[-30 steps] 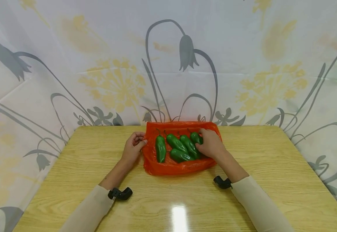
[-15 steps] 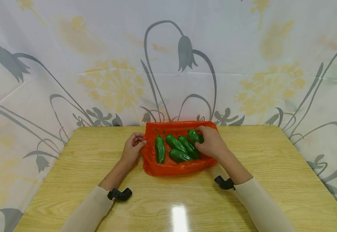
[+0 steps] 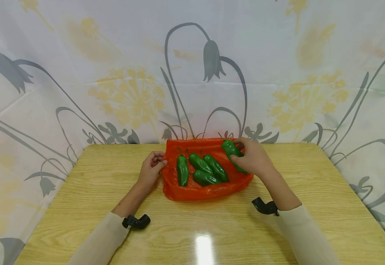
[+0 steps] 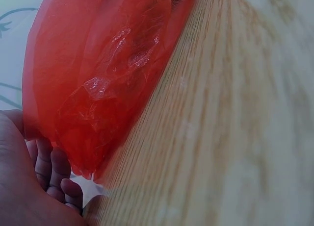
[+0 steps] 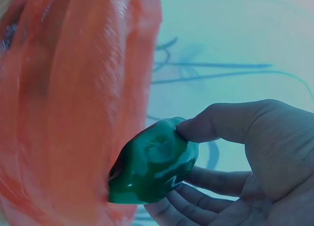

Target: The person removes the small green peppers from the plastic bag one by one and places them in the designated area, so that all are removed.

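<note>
A red plastic bag (image 3: 199,192) lies spread on the table with its mouth facing up. Several glossy green peppers (image 3: 182,170) with thin stems rest inside it. My left hand (image 3: 151,168) pinches the bag's left edge between thumb and fingers; the left wrist view shows the red film (image 4: 98,79) at those fingers. At the bag's right end, my right hand (image 3: 253,158) grips one green pepper (image 3: 231,150) between thumb and fingers. In the right wrist view this pepper (image 5: 154,162) sits beside the bag's side, its lower end partly hidden.
The wooden table (image 3: 179,224) extends around the bag on both sides and toward me. A floral curtain (image 3: 129,48) hangs directly behind the table's far edge. Black wrist devices (image 3: 136,222) stick out from both cuffs.
My right hand has drawn its pepper up and to the right, away from the other peppers, toward the bag's right rim. The left hand has stayed at the left edge.
</note>
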A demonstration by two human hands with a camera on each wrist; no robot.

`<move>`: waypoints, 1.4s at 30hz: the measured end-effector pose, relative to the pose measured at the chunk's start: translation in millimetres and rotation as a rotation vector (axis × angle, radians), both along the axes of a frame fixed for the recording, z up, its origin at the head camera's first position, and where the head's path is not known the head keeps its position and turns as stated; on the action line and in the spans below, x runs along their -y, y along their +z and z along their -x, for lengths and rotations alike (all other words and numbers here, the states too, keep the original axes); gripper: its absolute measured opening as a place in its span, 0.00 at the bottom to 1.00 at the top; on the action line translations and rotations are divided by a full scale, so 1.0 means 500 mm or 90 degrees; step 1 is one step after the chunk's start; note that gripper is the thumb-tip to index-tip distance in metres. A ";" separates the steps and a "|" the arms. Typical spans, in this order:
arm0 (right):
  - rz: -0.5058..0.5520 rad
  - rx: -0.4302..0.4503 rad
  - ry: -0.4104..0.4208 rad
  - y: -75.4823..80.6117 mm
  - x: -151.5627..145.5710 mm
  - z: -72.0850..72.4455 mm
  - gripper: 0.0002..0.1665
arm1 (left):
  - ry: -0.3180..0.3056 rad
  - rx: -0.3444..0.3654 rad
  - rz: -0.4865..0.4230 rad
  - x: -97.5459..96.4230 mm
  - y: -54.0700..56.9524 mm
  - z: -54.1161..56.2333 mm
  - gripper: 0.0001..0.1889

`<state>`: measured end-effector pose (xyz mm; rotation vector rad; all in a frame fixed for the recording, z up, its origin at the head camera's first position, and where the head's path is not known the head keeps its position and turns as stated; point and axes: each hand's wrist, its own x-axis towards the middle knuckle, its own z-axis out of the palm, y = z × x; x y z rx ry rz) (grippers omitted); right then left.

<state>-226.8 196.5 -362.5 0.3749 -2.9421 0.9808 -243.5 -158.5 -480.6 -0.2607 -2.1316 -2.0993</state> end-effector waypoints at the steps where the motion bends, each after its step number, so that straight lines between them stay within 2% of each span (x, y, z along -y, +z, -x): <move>1: 0.007 0.005 -0.003 0.003 -0.006 0.001 0.33 | 0.000 -0.001 0.001 0.000 0.001 0.000 0.14; 5: 0.027 0.021 -0.018 0.010 -0.030 0.006 0.33 | -0.002 0.000 0.001 0.001 0.004 -0.002 0.14; 14: 0.027 0.044 -0.061 0.016 -0.080 0.016 0.37 | -0.005 0.003 -0.003 0.002 0.004 -0.003 0.14; 24: 0.008 0.084 -0.104 -0.009 -0.131 0.035 0.39 | -0.010 -0.002 0.000 0.004 -0.003 0.001 0.14; 35: -0.024 0.114 -0.130 -0.044 -0.151 0.053 0.35 | -0.011 -0.010 0.011 0.002 -0.002 0.003 0.14; 42: -0.054 0.141 -0.139 -0.060 -0.159 0.060 0.38 | -0.009 -0.008 0.013 0.003 -0.002 0.003 0.13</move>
